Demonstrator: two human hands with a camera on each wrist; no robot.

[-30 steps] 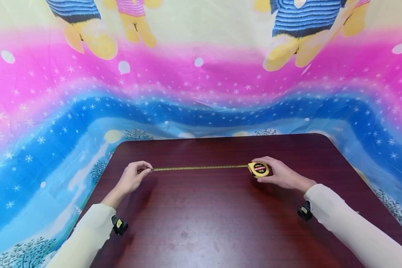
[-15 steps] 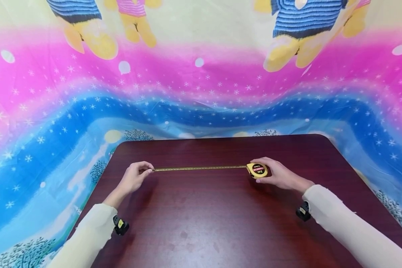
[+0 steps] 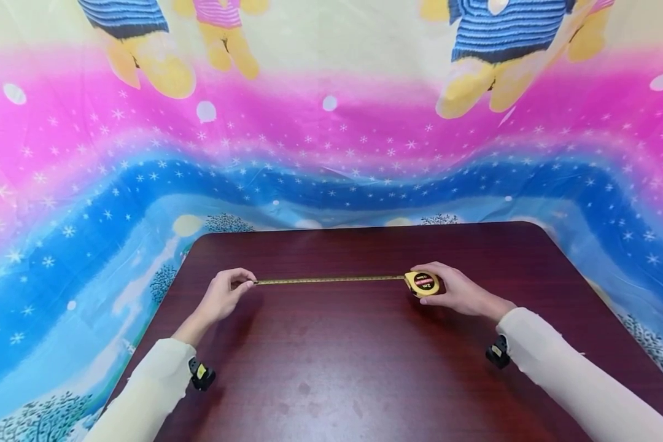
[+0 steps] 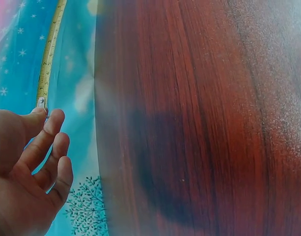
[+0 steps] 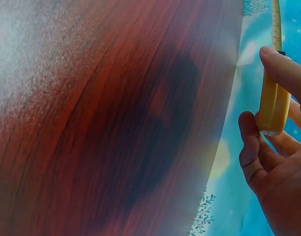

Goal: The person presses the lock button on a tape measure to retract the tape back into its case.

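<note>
A yellow tape measure (image 3: 423,284) with a black round label is in my right hand (image 3: 461,293), thumb on one side and fingers on the other. Its yellow blade (image 3: 331,280) runs out straight to the left above the table. At the blade's far end, my left hand (image 3: 221,296) pinches the metal tip between thumb and forefinger. The left wrist view shows the metal end hook (image 4: 41,102) at the thumb, the other fingers loosely bent. In the right wrist view the case (image 5: 274,105) is seen edge-on, the thumb near the blade's mouth.
Beneath both hands lies a dark red-brown wooden table (image 3: 320,362) with rounded far corners. A printed cloth (image 3: 331,141) in pink and blue with snowflakes hangs behind and along its sides. Each wrist wears a small black camera (image 3: 201,374).
The right hand with the tape measure case has moved slightly left and nearer. My left hand has shifted a little to the right, so the stretch of blade between them is slightly shorter.
</note>
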